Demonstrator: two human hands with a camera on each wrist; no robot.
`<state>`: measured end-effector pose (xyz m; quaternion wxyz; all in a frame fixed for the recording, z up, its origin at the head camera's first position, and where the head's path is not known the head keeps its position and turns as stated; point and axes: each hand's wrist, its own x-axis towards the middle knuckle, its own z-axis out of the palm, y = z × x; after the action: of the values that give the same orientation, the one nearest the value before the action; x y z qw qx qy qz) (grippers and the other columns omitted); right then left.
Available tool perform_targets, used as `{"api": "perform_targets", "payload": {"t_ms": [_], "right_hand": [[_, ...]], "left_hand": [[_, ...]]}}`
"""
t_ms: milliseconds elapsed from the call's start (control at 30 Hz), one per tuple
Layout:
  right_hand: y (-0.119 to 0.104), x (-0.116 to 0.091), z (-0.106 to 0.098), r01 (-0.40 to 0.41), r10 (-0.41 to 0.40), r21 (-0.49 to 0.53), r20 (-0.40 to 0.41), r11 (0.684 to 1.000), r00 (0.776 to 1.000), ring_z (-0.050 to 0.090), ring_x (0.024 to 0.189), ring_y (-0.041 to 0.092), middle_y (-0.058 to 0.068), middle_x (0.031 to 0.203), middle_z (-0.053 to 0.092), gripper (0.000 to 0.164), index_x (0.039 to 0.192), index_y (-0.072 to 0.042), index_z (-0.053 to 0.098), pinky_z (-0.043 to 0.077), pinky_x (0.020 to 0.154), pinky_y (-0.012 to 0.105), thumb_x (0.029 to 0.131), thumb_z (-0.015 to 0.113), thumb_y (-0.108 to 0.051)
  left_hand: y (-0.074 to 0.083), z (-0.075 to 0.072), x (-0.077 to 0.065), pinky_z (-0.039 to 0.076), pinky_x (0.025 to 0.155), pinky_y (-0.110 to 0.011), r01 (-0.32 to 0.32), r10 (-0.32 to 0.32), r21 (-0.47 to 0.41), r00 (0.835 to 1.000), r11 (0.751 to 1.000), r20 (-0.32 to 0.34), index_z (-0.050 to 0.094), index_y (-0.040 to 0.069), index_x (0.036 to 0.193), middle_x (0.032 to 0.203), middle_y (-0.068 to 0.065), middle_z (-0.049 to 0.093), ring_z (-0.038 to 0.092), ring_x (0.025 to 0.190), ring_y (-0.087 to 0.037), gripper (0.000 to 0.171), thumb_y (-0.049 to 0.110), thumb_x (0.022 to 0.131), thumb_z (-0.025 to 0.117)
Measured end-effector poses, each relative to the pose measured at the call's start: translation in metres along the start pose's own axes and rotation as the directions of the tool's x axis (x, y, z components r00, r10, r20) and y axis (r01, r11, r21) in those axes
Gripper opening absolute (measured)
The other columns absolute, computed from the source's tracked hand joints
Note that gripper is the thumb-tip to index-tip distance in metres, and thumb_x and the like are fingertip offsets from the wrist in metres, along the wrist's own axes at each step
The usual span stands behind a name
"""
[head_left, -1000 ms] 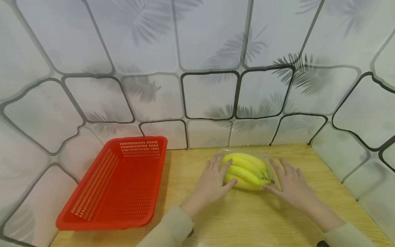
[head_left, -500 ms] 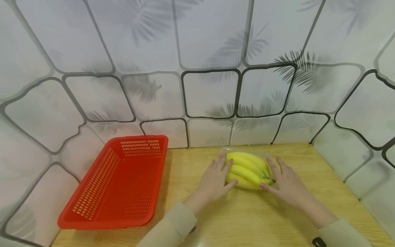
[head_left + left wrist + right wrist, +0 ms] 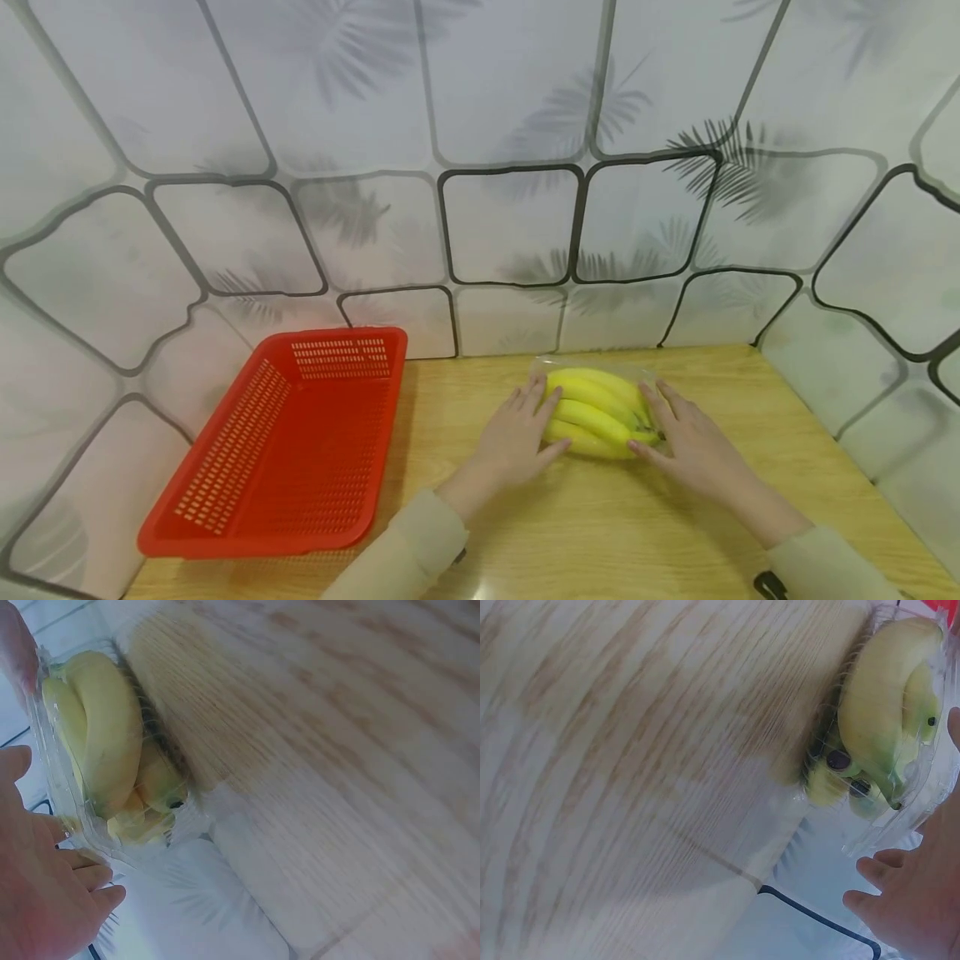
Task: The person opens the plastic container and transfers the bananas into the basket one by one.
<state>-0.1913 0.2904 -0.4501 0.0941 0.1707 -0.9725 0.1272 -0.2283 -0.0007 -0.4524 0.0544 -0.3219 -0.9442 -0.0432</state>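
A bunch of yellow bananas (image 3: 596, 414) lies in a clear plastic box (image 3: 922, 799) on the wooden table. On the box's left side is my left hand (image 3: 510, 440), its fingers spread along that end and the thumb near the front edge. At the stem end, my right hand (image 3: 696, 446) has its fingers extended at the right side, thumb by the front corner. Both wrist views show loosely extended fingers beside the box's clear lid. Whether each fingertip presses on the plastic is hard to tell. The box rests on the table between the two hands.
To the left stands a red plastic basket (image 3: 380, 467) with slotted walls and nothing visible inside. Behind the table (image 3: 585, 533) rises a wall (image 3: 510, 225) with grey line patterns and leaf prints, which continues along the left and right sides.
My right hand has moved slightly left, closer to the box's right end. The left hand stays at the left end, and the box and basket keep their places.
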Motion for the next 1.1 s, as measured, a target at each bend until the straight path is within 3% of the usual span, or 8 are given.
{"api": "perform_targets", "payload": {"t_ms": [433,700,1100], "right_hand": [[-0.005,0.004,-0.002,0.045,-0.044,-0.018,0.016,0.999,0.999,0.042,0.145,0.059,0.035,0.169,0.026,0.089,0.164,0.003,0.029,0.035,0.120,0.072,0.103,0.064,-0.050],[-0.012,0.008,-0.001,0.077,-0.077,-0.007,0.033,0.997,0.997,0.039,0.147,0.058,0.035,0.169,0.025,0.086,0.164,0.004,0.029,0.036,0.121,0.070,0.105,0.063,-0.048],[-0.020,0.013,0.005,0.122,-0.121,-0.019,0.049,0.992,0.991,0.041,0.149,0.054,0.031,0.171,0.024,0.086,0.166,0.000,0.026,0.040,0.120,0.068,0.105,0.062,-0.049]], "left_hand": [[-0.002,-0.007,-0.010,0.024,0.135,-0.043,0.003,-0.004,0.022,0.999,1.000,0.042,0.023,0.011,0.170,0.177,-0.017,0.019,0.018,0.166,-0.030,0.077,0.058,0.112,0.038],[-0.007,-0.010,-0.022,0.024,0.134,-0.045,0.013,-0.012,-0.023,0.998,1.000,0.055,0.023,0.008,0.169,0.176,-0.020,0.018,0.017,0.166,-0.032,0.078,0.057,0.111,0.041],[-0.015,-0.012,-0.045,0.026,0.133,-0.046,-0.006,0.006,-0.016,1.000,1.000,0.011,0.027,0.006,0.168,0.174,-0.024,0.022,0.021,0.164,-0.037,0.079,0.057,0.110,0.044]]}}
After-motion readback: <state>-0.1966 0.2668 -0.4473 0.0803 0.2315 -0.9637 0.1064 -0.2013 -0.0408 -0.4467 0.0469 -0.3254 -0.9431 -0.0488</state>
